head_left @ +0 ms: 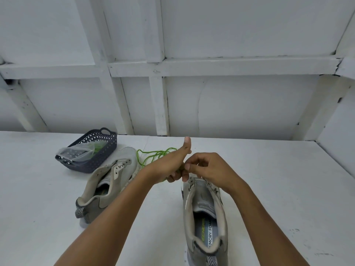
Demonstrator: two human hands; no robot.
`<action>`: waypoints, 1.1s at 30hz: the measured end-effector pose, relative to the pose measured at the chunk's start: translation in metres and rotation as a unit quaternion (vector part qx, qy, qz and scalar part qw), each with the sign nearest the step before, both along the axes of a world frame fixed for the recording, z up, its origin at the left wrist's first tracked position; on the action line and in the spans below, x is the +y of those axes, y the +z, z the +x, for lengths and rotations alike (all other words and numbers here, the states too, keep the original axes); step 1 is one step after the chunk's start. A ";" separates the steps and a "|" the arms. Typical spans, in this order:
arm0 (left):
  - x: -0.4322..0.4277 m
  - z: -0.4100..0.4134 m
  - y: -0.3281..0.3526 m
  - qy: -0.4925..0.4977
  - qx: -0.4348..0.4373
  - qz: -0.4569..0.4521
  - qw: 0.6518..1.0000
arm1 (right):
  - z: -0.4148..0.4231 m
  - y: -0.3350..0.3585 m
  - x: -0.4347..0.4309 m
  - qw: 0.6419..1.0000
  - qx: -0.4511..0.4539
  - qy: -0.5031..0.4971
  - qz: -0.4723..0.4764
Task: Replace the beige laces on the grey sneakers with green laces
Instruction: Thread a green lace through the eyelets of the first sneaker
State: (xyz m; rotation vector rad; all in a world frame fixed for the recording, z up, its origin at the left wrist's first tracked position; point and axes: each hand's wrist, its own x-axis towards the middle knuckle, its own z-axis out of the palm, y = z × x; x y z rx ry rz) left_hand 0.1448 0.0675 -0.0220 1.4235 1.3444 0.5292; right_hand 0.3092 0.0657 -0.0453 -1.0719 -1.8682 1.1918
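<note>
While left hand grips green lace, thumb raised, right hand pinches its end. Purpose, likely: threading near sneaker.

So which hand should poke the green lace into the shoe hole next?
Probably the right hand: its fingers seem to pinch the green lace just above the front eyelets of the near sneaker. The left hand grips the lace farther back, thumb up, better for feeding slack.
</note>
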 end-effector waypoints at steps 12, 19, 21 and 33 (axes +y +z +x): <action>0.009 -0.019 -0.003 -0.037 0.055 0.096 0.993 | 0.015 -0.012 0.015 0.992 -0.058 -0.114 -0.019; 0.022 -0.024 -0.020 -0.059 0.246 0.142 0.957 | 0.014 -0.030 0.014 0.974 -0.215 -0.074 -0.014; 0.023 -0.022 -0.023 -0.070 0.268 0.146 0.950 | 0.012 -0.032 0.013 0.972 -0.221 -0.079 -0.016; 0.034 -0.010 -0.025 -0.115 0.335 0.165 0.920 | 0.008 -0.041 0.014 0.972 -0.209 -0.104 -0.010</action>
